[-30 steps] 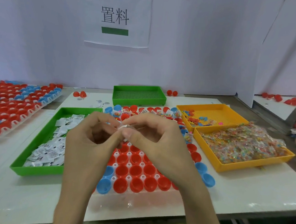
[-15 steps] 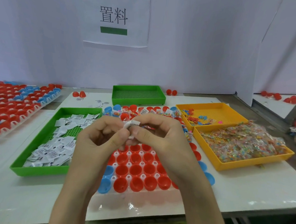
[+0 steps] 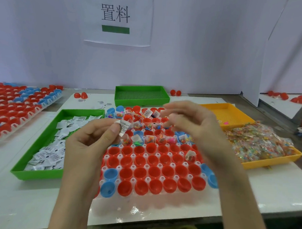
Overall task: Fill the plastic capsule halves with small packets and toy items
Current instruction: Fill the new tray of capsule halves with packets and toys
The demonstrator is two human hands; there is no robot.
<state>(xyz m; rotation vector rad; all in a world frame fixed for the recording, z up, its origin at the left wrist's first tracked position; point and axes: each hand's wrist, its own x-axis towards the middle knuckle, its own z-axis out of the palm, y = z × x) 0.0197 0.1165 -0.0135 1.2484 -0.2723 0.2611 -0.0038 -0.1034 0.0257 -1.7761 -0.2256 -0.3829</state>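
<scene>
White paper packet (image 3: pixel 125 129), pinched between the thumb and forefinger of my left hand (image 3: pixel 91 146), hangs above the far left part of the capsule halves (image 3: pixel 155 185), which sit open side up in their clear rack (image 3: pixel 121 156) on the table (image 3: pixel 265 201). Half a second ago both hands were together on this packet over the middle of the rack. Now they are apart. My right hand (image 3: pixel 195 131) has let go and swung to the right, blurred, fingers spread and, as far as I can see, empty.

I take that to mean the packet is separated and ready to drop. The far rows already hold packets and toys, while nearly all the near red halves are bare, so much of the filling remains. My right hand looks headed for the toy bags in the yellow tray (image 3: pixel 267 164). More packets wait in the green tray (image 3: pixel 37 174) on the left.
</scene>
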